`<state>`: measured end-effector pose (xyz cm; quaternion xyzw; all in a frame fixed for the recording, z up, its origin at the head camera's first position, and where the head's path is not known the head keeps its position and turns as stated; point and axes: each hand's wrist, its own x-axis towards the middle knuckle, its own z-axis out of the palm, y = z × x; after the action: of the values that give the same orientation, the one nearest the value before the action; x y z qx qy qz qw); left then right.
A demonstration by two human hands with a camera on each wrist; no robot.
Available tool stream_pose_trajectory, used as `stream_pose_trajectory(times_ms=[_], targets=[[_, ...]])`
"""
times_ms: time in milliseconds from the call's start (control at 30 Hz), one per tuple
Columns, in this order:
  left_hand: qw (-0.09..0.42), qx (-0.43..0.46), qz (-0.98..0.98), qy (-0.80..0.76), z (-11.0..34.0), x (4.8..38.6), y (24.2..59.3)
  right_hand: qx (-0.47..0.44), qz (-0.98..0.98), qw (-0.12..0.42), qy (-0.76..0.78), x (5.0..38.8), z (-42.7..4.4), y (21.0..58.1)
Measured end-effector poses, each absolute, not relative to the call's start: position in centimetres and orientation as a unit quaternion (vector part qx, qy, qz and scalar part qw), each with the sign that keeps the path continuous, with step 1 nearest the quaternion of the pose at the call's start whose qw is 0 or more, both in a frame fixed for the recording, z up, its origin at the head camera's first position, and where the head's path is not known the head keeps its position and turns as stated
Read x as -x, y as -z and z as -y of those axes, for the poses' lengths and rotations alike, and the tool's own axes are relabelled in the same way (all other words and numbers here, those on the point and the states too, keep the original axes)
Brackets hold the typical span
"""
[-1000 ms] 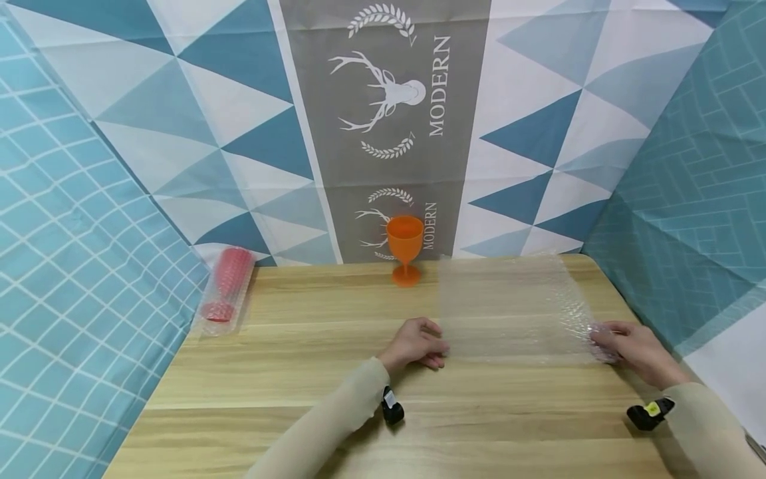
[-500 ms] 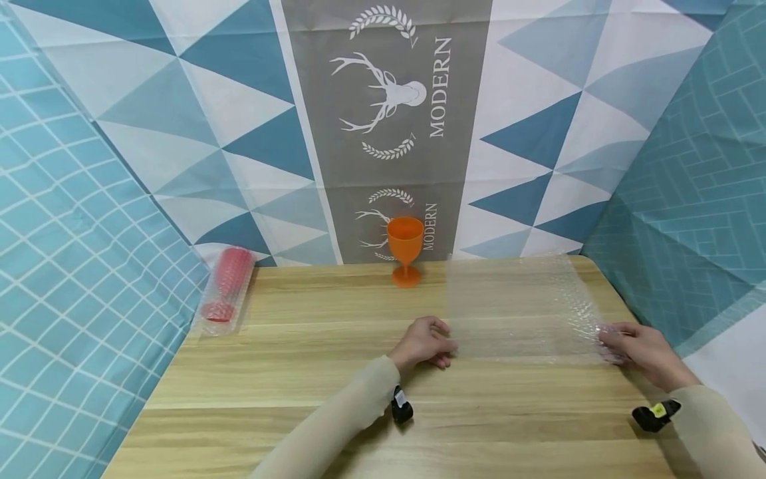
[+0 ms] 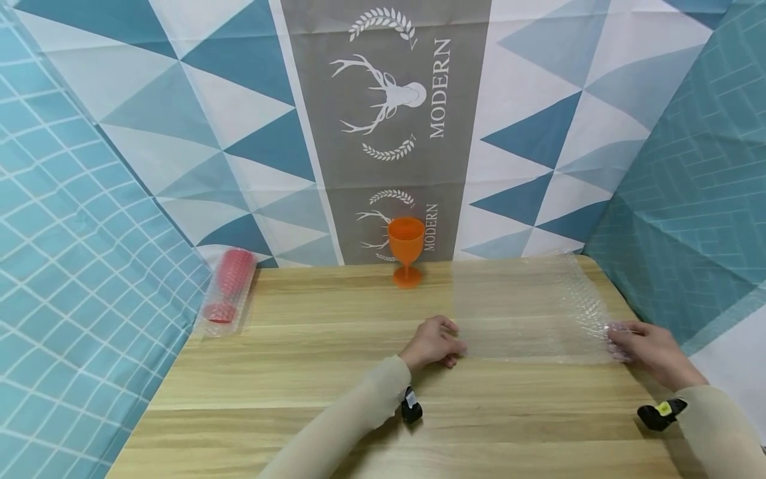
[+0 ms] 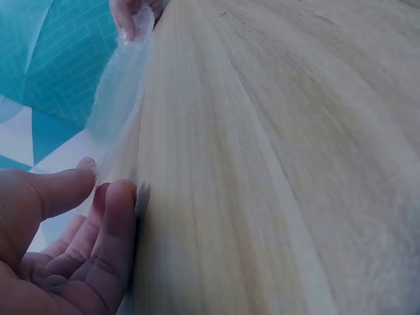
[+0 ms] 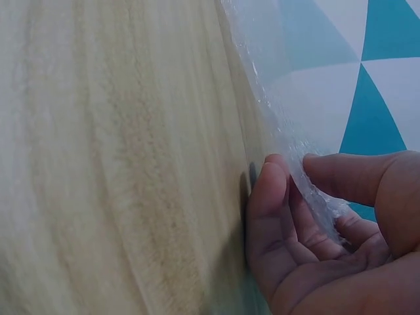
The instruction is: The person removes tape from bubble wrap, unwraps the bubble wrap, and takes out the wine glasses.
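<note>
A clear sheet of bubble wrap (image 3: 526, 313) lies over the back right of the wooden table. At its near left corner the left hand (image 3: 433, 342) pinches the edge between thumb and fingers; the left wrist view shows this hand (image 4: 72, 230) with the film (image 4: 121, 98) at the thumb tip. The right hand (image 3: 653, 352) grips the crumpled near right corner. In the right wrist view, the edge of the wrap (image 5: 308, 184) runs between the thumb and curled fingers of this hand (image 5: 328, 236).
An orange goblet (image 3: 407, 249) stands at the table's back edge, left of the wrap. At the back left lies a red goblet (image 3: 233, 276) wrapped in bubble wrap. Patterned cloth hangs behind the wooden table (image 3: 299, 386) and on both sides.
Both hands have moved a little to the right, and the bubble wrap has shifted right with them, away from the orange goblet. The goblets have not moved.
</note>
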<state>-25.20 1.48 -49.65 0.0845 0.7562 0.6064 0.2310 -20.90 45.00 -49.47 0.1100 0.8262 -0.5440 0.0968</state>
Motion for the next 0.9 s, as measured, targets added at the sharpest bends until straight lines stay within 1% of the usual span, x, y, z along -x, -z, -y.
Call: stream_pose_trajectory(times_ms=[467, 900], targets=[[0.215, -0.069, -0.797, -0.561, -2.44, 25.02, 49.58, -0.125, -0.826, 0.099, 0.54, 21.33, -45.41, 49.37], [0.193, -0.083, -0.821, -0.531, -2.3, 24.88, 49.65, -0.122, -0.829, 0.072, 0.54, 21.45, -45.18, 49.58]])
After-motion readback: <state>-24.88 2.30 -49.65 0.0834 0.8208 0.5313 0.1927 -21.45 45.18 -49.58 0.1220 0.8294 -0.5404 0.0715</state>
